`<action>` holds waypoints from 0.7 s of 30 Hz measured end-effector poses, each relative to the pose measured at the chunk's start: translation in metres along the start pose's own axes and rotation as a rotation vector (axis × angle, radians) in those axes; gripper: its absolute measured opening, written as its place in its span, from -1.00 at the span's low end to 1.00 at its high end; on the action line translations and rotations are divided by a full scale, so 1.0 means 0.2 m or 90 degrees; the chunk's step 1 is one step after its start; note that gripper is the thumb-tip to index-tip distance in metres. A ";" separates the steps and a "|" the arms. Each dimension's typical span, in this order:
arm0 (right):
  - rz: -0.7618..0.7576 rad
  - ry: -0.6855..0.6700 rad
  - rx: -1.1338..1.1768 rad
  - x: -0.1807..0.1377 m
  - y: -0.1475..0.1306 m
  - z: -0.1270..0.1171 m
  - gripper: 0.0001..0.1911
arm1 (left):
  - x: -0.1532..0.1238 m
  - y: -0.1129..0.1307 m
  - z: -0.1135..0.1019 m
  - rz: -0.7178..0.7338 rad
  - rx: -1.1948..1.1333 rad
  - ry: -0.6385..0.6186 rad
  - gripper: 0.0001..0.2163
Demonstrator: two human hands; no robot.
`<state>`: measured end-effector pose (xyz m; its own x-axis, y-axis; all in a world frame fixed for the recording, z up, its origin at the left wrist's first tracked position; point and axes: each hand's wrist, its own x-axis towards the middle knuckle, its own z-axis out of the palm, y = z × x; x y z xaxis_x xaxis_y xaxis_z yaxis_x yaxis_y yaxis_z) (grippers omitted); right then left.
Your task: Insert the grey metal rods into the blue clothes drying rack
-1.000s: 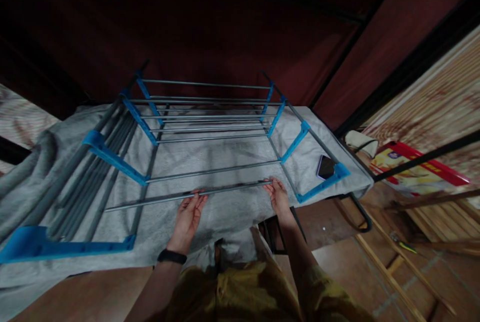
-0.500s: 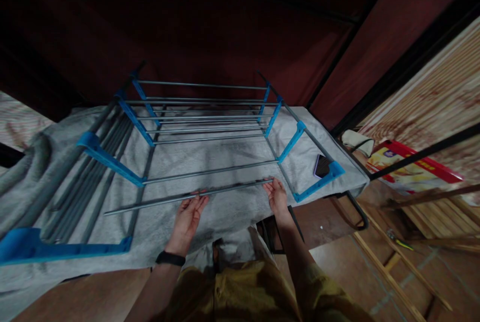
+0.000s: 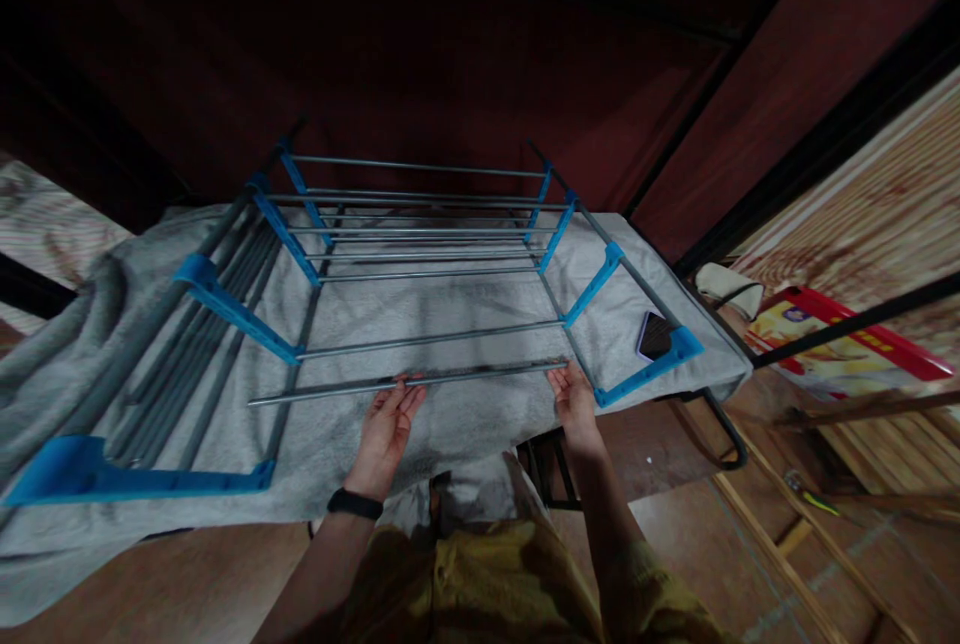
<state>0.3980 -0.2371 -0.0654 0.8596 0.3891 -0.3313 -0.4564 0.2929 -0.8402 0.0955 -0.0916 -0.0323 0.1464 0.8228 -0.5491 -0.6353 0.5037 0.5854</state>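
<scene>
A loose grey metal rod (image 3: 480,377) lies across the near part of a rack made of grey rods and blue plastic brackets (image 3: 236,309). My left hand (image 3: 386,429) touches the rod near its middle with fingers stretched out, a black band on the wrist. At the rod's right end my right hand (image 3: 576,404) has its fingertips on it, close to the blue bracket (image 3: 649,369) at the near right. The rack rests on a grey cloth (image 3: 465,424) over a table.
A phone (image 3: 654,334) lies on the cloth by the near right bracket. More grey rods (image 3: 180,364) lie bundled at the left, with a blue bracket (image 3: 135,479) in front. Wooden slats (image 3: 817,524) and a red printed package (image 3: 847,349) sit on the floor at right.
The rod has shifted to the right with both hands, its right end now nearer the right-hand bracket. The view has swung slightly.
</scene>
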 end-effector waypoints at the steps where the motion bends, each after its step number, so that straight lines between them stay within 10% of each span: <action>1: -0.009 -0.001 -0.005 0.00 0.00 -0.01 -0.79 | 0.00 0.00 0.00 -0.001 0.003 -0.003 -0.72; 21: 0.034 -0.079 -0.058 0.04 0.01 -0.10 -0.69 | -0.05 -0.09 -0.05 0.006 0.044 -0.111 -0.75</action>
<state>0.4079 -0.2503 -0.0781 0.7971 0.5084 -0.3257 -0.4733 0.1913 -0.8599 0.0976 -0.1122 -0.0440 0.2733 0.8580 -0.4350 -0.5846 0.5072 0.6332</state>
